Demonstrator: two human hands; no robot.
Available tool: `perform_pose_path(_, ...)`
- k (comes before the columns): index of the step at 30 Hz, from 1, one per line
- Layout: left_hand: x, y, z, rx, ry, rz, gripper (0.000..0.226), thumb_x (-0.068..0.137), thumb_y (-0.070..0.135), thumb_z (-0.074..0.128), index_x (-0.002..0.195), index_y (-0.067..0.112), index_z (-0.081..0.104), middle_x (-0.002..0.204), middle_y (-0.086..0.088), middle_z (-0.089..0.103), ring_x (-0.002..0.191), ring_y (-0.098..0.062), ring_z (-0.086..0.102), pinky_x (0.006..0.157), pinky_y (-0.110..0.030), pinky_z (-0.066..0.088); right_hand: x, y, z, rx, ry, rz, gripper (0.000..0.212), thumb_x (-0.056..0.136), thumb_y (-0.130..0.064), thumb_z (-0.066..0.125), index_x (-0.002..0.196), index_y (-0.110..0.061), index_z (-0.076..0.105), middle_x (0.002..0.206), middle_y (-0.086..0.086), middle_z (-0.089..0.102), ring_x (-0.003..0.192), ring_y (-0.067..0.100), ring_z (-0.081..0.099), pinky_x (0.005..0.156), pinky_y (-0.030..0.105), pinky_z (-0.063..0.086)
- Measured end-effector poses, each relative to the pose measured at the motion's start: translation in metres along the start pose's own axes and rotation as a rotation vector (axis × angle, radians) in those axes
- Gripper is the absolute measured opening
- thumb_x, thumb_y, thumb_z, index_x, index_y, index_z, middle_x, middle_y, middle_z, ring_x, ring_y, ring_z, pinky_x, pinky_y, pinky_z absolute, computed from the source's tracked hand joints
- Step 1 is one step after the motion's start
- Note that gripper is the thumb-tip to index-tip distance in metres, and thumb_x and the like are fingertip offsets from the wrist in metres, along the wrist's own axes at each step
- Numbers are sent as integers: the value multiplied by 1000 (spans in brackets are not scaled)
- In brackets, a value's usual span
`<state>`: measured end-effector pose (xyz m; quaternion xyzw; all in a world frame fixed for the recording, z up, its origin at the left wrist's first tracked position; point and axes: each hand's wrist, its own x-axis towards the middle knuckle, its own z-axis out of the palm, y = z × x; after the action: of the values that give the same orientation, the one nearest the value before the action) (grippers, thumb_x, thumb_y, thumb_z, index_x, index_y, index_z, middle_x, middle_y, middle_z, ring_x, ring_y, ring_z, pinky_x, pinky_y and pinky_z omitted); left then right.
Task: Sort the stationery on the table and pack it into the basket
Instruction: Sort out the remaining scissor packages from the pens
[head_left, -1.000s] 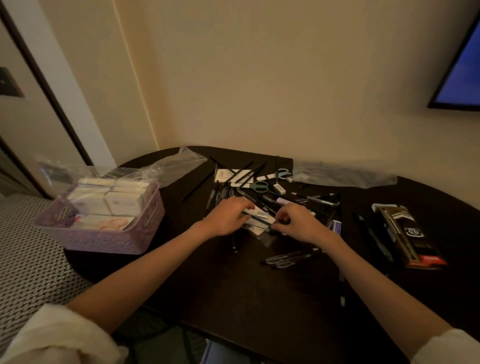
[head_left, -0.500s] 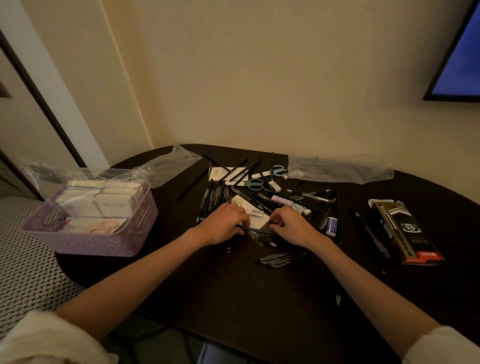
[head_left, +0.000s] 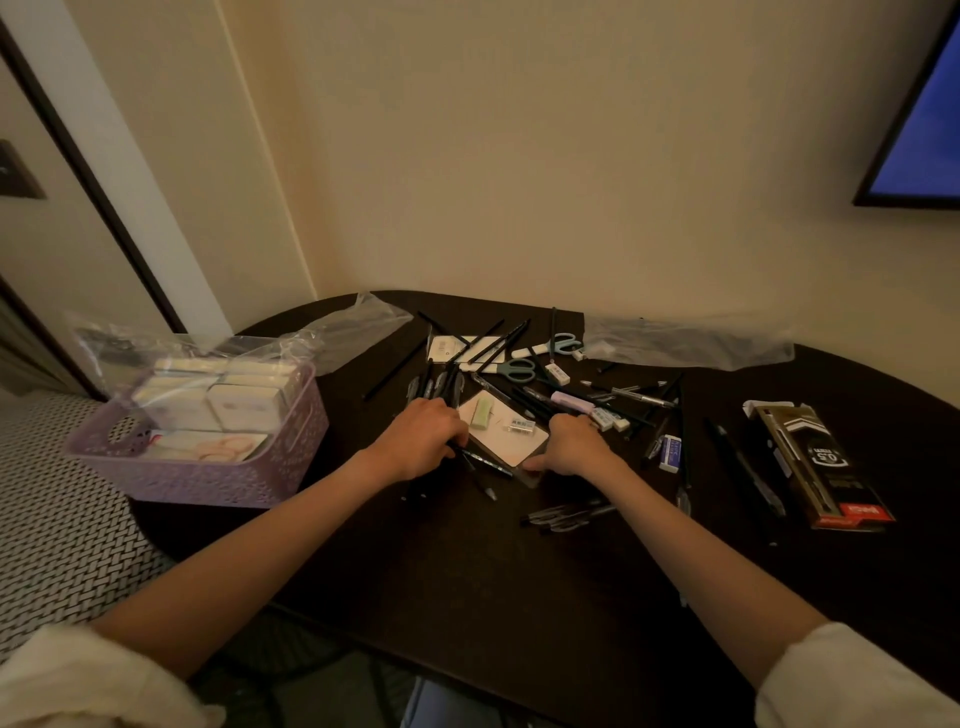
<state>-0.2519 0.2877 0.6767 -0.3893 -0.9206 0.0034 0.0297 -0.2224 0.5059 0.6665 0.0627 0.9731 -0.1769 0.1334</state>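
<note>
Dark and rounded, our table (head_left: 467, 571) filled the corner, the purple basket (head_left: 208, 467) of pale boxes sitting at its left edge — well apart from the pens (head_left: 441, 384) scattered mid-table. Our left hand (head_left: 423, 441) curled over several pens; our right hand (head_left: 574, 447) pinched the flat packet (head_left: 511, 439) between them.

I see a dark table (head_left: 467, 582) set in a cream wall (head_left: 571, 156) corner. A blue screen (head_left: 924, 140) hangs upper right. A dark door frame (head_left: 98, 192) runs down the left, with woven flooring (head_left: 57, 551) below it.
</note>
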Motion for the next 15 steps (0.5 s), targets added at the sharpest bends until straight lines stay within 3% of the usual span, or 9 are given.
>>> perform_pose_path(2, -1, 0, 0, 3, 4, -25, 22, 89, 19, 64, 111, 24, 64, 116, 5, 61, 112, -12, 50, 100, -31, 38, -1, -5, 2, 78, -28, 65, 51, 79, -36, 76, 115, -12, 51, 121, 11, 53, 117, 28, 49, 86, 37, 47)
perform_pose_path(5, -1, 0, 0, -16, -4, -40, 23, 90, 19, 63, 112, 24, 63, 117, 4, 60, 112, -12, 50, 100, -30, 38, 0, -9, 4, 174, -12, 107, 37, 82, -28, 74, 106, -13, 51, 107, 9, 53, 111, 28, 53, 76, 36, 45)
perform_pose_path(9, -2, 0, -1, -26, -16, -44, 23, 90, 18, 63, 113, 24, 63, 118, 4, 60, 113, -13, 50, 101, -31, 38, 0, -12, 0, 359, 39, 147, 24, 87, -17, 66, 107, -5, 60, 98, 8, 61, 91, 21, 59, 72, 35, 48)
perform_pose_path(12, -3, 0, -2, -28, -17, -48, 22, 91, 21, 62, 113, 24, 63, 117, 4, 59, 113, -13, 50, 102, -32, 38, -3, -10, -13, 579, 81, 140, 13, 87, -13, 63, 99, -11, 58, 96, 8, 63, 75, 13, 60, 66, 29, 49)
perform_pose_path(15, -4, 0, -3, -27, -19, -52, 23, 91, 22, 61, 114, 25, 62, 118, 3, 59, 115, -14, 49, 102, -32, 38, -15, -10, -30, 878, 88, 150, 15, 89, -8, 60, 103, -4, 59, 108, 10, 61, 76, 12, 63, 59, 22, 53)
